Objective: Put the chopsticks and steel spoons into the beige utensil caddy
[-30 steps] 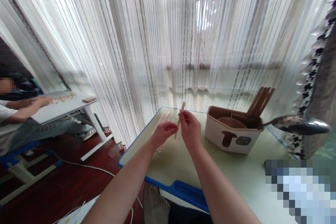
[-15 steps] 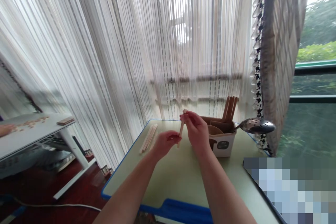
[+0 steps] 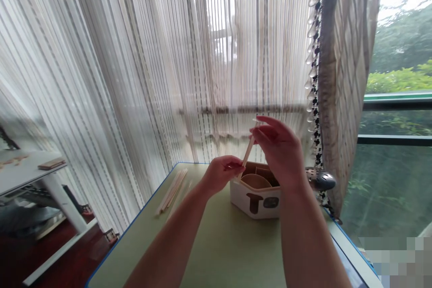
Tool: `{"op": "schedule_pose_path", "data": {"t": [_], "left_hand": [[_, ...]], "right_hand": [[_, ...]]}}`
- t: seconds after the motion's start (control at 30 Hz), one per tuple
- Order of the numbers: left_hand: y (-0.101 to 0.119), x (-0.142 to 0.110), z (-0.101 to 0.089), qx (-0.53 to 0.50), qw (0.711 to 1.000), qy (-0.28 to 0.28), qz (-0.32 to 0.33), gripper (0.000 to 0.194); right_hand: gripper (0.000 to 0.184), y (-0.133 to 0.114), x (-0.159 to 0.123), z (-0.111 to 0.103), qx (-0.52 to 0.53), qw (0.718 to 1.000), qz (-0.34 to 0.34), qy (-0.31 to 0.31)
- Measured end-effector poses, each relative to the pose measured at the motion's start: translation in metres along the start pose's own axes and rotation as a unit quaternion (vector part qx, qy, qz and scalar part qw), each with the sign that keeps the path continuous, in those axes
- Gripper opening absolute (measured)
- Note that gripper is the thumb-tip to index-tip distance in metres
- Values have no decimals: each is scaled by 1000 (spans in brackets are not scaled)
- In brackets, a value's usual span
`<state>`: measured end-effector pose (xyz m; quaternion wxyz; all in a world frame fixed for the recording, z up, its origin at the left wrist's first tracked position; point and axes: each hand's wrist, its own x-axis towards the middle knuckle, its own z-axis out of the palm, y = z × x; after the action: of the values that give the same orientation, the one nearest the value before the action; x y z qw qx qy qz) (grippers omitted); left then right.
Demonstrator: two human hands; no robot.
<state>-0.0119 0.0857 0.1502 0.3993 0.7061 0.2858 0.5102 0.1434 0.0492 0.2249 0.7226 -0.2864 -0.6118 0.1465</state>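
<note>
Pale wooden chopsticks (image 3: pixel 249 149) slant upright between my hands, in front of the far part of the holder. My left hand (image 3: pixel 221 174) pinches them near the lower end, above the holder's left corner. Around their upper end close the fingers of my right hand (image 3: pixel 281 150). Below is a white utensil holder (image 3: pixel 251 207) with brown compartments; my right hand and wrist cover its right side. More pale chopsticks (image 3: pixel 172 193) lie loosely bunched on the table, left of my left forearm.
The light green table (image 3: pixel 216 243) has a blue edge. A slotted metal spoon (image 3: pixel 326 181) sticks out right of the holder, partly behind my forearm. Sheer curtains (image 3: pixel 151 76) hang behind. At left, a white table (image 3: pixel 25 173) carries small pieces and a flat brown stack (image 3: pixel 52 164).
Both hands have moved with the chopsticks from beside the holder to over its left part. The right hand is raised higher. The view has turned right, and the brown sticks in the holder are now hidden.
</note>
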Motion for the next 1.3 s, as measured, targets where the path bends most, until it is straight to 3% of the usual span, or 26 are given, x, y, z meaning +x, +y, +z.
{"op": "schedule_pose_path", "data": {"t": [0.17, 0.4, 0.63, 0.73, 0.9, 1.1, 1.3], "left_hand": [[-4, 21, 22, -39, 997, -61, -15, 26], [-13, 32, 29, 21, 992, -124, -16, 23], [-6, 23, 41, -92, 994, -66, -15, 31], [-8, 23, 45, -86, 995, -56, -19, 30], [-19, 23, 47, -24, 997, -69, -2, 25], [-30, 23, 50, 97, 991, -97, 2, 21], [-28, 22, 53, 48, 989, -135, -40, 28]], "right_hand": [[30, 0, 4, -26, -49, 999, 6, -7], [25, 5, 7, -35, -93, 993, 33, -70], [22, 10, 7, -44, -98, 990, 43, -96], [22, 12, 7, -47, -127, 983, 53, -122], [18, 16, 6, -50, -169, 961, 92, -198], [12, 24, 3, -56, -249, 931, 119, -240], [13, 29, 2, -58, -311, 885, 182, -295]]}}
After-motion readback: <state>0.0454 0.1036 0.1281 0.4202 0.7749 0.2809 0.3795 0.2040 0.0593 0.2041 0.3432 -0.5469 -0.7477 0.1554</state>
